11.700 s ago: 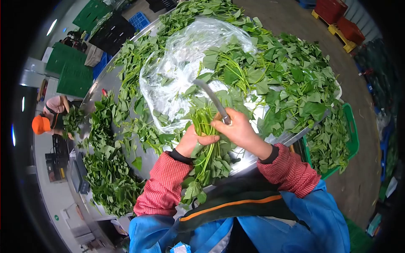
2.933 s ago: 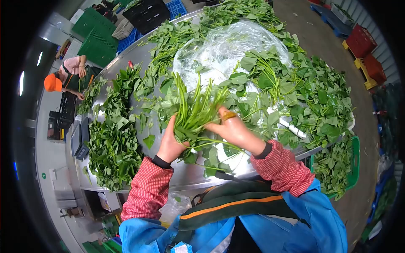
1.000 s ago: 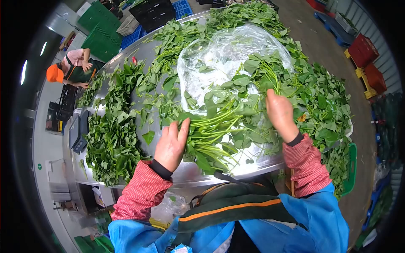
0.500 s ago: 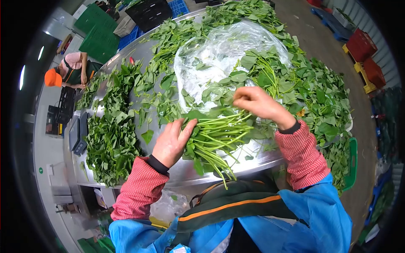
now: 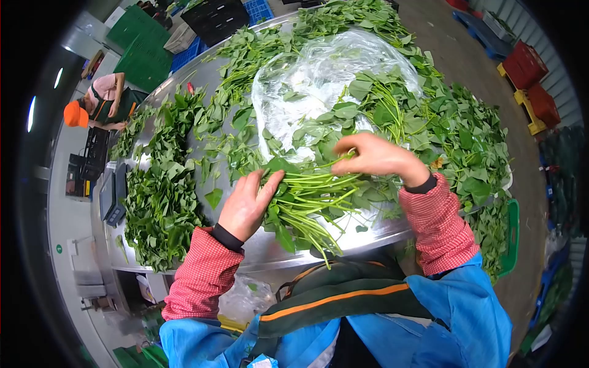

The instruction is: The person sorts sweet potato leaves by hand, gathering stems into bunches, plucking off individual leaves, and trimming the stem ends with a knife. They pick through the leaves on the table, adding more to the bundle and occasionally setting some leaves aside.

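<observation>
A bunch of green leafy stems (image 5: 319, 199) lies over the near edge of the metal table, its cut ends fanned to the right. My left hand (image 5: 246, 205) is closed round the leafy end of the bunch. Just above the stems on the right, my right hand (image 5: 374, 156) has its thumb and fingers pinched on a thin stem. Behind both hands, a clear plastic sheet (image 5: 288, 80) is spread with loose leaves and stems on it.
Leafy greens are heaped along the left (image 5: 162, 208) and right (image 5: 466, 147) of the metal table (image 5: 215, 80). A scale (image 5: 113, 195) stands at the left edge. A co-worker in an orange cap (image 5: 76, 114) works at far left. A green crate (image 5: 510, 239) is at right.
My right hand has moved slightly left and down, closer to the stems. My left hand stays on the bunch, shifted slightly. The co-worker's arm has moved a little.
</observation>
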